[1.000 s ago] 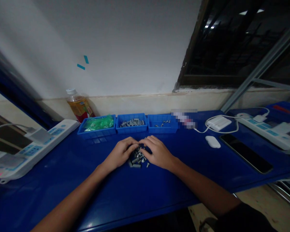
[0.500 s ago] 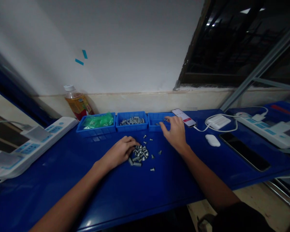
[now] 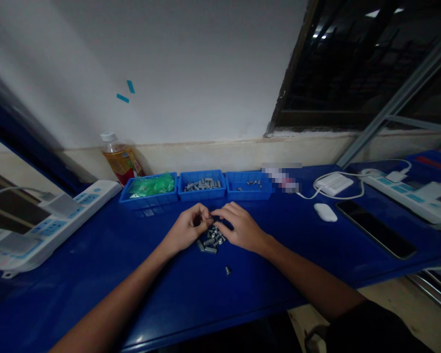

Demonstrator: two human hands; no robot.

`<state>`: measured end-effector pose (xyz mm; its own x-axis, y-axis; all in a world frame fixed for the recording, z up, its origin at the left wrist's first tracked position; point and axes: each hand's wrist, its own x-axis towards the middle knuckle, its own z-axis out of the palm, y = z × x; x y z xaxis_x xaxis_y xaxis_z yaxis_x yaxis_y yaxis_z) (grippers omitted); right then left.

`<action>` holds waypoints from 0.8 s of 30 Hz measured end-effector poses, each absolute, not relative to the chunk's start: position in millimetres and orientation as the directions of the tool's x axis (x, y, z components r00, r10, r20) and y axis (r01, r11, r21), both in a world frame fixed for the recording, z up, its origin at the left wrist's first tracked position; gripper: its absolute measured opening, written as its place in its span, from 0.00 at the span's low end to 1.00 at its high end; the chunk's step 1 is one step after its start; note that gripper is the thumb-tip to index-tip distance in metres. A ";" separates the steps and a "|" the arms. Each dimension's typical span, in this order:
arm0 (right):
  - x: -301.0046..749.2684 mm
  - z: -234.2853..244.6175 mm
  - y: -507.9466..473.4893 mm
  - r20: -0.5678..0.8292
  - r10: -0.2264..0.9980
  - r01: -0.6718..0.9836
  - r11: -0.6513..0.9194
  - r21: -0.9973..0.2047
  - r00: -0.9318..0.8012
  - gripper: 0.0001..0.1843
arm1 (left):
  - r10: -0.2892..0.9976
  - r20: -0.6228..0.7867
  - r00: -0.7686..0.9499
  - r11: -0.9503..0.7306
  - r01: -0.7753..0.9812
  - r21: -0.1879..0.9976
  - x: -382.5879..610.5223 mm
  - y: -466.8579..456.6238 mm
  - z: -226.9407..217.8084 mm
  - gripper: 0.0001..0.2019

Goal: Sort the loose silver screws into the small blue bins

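My left hand (image 3: pixel 189 226) is at the left edge of a small pile of metal screws and hex standoffs (image 3: pixel 213 238). Its thumb and fingers are pinched together; whatever they hold is too small to make out. Facing it from the right, my right hand (image 3: pixel 244 228) curves over the pile, thumb and forefinger apart, fingertips close to the left ones. It covers part of the pile. One loose screw (image 3: pixel 228 270) lies nearer the table's front edge. Behind the hands, a blue bin (image 3: pixel 249 195) contains several small screws.
Beside that bin stand a blue bin of standoffs (image 3: pixel 202 195) and one with a green bag (image 3: pixel 152 184). A bottle (image 3: pixel 119 159) and power strip (image 3: pixel 55 223) are left. Right are a blurred-out phone, earbud case (image 3: pixel 325 212), dark phone (image 3: pixel 375 229) and cabled charger (image 3: pixel 334 184).
My right hand has come from the right bin to the pile, beside my left. Loose screws right of the pile no longer show; one lies slightly nearer the front edge.
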<state>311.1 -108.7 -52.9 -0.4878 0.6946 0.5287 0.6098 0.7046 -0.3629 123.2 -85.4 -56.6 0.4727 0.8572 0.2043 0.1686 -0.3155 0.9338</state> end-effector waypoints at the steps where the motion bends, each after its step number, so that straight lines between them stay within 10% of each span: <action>1: 311.6 -52.7 -108.3 0.539 0.683 0.597 0.716 -0.362 -0.493 0.09 | 0.852 0.189 0.488 -0.291 0.141 0.946 124.5 -86.3 -56.2 0.12; 15: 318.4 -48.6 -102.3 0.569 0.673 0.663 0.697 -0.273 -0.473 0.02 | 0.810 0.230 0.539 -0.458 0.336 0.823 123.1 -92.1 -54.8 0.08; 24: 377.2 -41.4 -69.0 0.690 0.721 0.950 0.168 -0.262 0.063 0.16 | 0.640 0.218 0.737 -0.737 0.508 0.446 108.3 -71.8 -61.0 0.12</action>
